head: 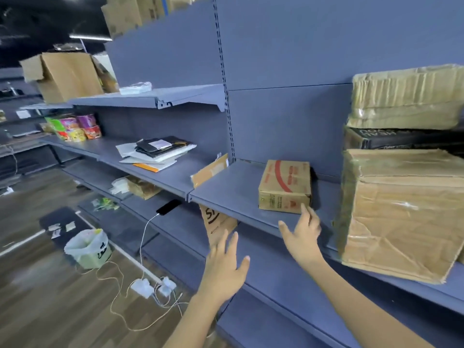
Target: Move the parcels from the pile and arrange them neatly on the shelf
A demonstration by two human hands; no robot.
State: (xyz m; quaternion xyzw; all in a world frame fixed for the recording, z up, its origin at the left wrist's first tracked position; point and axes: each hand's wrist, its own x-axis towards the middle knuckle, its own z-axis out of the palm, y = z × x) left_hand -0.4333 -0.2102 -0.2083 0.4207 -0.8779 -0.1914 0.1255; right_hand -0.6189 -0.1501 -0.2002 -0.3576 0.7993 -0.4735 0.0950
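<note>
On the blue shelf (233, 189), one small cardboard box (285, 187) with red print lies flat. Its long axis runs from the front edge towards the back panel, and a short end faces the person. The right hand (301, 237) is spread wide and holds nothing, its fingertips at the box's front right corner. The left hand (226, 267), also spread and holding nothing, hovers lower, in front of one brown envelope (216, 224) below the shelf edge. To the right stand three stacked parcels: a large box (401, 209), a black box (391, 139) and a taped parcel (406, 96) on top.
</note>
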